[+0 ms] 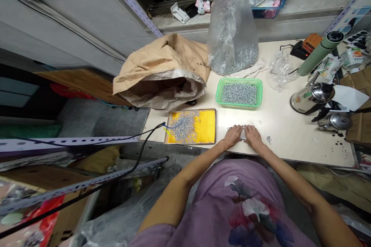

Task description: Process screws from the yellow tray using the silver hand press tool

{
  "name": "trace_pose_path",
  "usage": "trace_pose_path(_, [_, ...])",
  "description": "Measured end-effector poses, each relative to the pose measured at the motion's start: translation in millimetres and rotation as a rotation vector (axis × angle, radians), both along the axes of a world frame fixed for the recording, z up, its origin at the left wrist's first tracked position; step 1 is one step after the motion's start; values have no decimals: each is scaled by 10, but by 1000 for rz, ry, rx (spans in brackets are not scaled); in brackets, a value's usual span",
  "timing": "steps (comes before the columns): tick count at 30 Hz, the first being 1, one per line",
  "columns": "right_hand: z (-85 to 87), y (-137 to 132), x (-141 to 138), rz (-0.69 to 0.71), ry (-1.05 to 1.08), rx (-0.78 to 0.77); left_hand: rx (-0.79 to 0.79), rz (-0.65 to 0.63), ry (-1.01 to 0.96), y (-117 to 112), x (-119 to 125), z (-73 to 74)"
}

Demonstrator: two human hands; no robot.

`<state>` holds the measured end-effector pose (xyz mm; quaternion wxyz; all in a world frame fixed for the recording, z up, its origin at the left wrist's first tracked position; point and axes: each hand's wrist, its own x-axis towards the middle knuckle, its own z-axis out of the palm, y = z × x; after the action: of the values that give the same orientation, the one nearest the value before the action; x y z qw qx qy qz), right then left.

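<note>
My left hand [233, 136] and my right hand [252, 137] rest side by side near the front edge of the table, fingers bent and closed. Between them lies a small pale see-through plastic bag [242, 134], its upper corners under my fingertips. What is inside the bag, if anything, is too small to tell. Left of my left hand is a yellow-bottomed tray [209, 127] with a heap of small metal screws or pins [185, 126]. Beyond my hands stands a green plastic basket [260, 94] full of similar metal pieces [239, 93].
At the back, a brown paper sack [162, 65] gapes open beside a big plastic bag [232, 27] of metal pieces. On the right are crumpled plastic [279, 70], a green flask [317, 56], a steel jug [308, 98] and a teapot [336, 122]. A black cable [139, 158] crosses at left.
</note>
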<state>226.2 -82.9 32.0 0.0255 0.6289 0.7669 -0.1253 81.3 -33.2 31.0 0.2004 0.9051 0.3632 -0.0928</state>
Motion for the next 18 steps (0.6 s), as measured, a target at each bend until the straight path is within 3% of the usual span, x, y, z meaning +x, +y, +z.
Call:
trace_pose_path(4, [44, -29, -7, -46, -29, -2, -34, -26, 37, 60, 63, 19])
trace_pose_path(18, [158, 89, 42, 15, -8, -180, -115, -21, 99, 107, 171, 5])
